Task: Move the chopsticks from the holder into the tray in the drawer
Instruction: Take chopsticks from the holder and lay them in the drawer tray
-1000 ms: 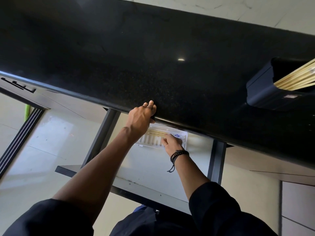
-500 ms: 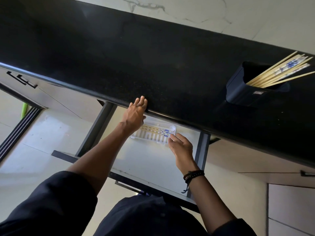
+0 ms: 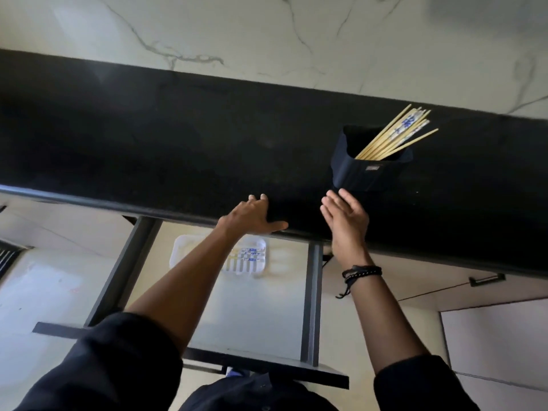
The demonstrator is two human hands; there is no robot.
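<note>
A dark blue holder [image 3: 366,173] stands on the black countertop [image 3: 178,137] at the right, with several pale chopsticks [image 3: 394,137] leaning out of it, some with blue-patterned tops. Below the counter the drawer [image 3: 255,315] is pulled out, and a white tray [image 3: 184,250] at its back holds a few chopsticks [image 3: 250,254], partly hidden by my left forearm. My left hand [image 3: 252,216] rests flat on the counter's front edge, holding nothing. My right hand [image 3: 345,222] is raised above the counter edge just below the holder, fingers apart and empty.
A marble-patterned wall [image 3: 267,34] rises behind the counter. Dark drawer rails [image 3: 311,304] run along both sides of the drawer. A cabinet handle [image 3: 486,279] sits under the counter at the right, and pale floor tiles [image 3: 44,292] lie at the left.
My right hand has left the tray in the drawer and risen to the counter near the holder, empty. My left hand stays on the counter edge. The view has tilted upward.
</note>
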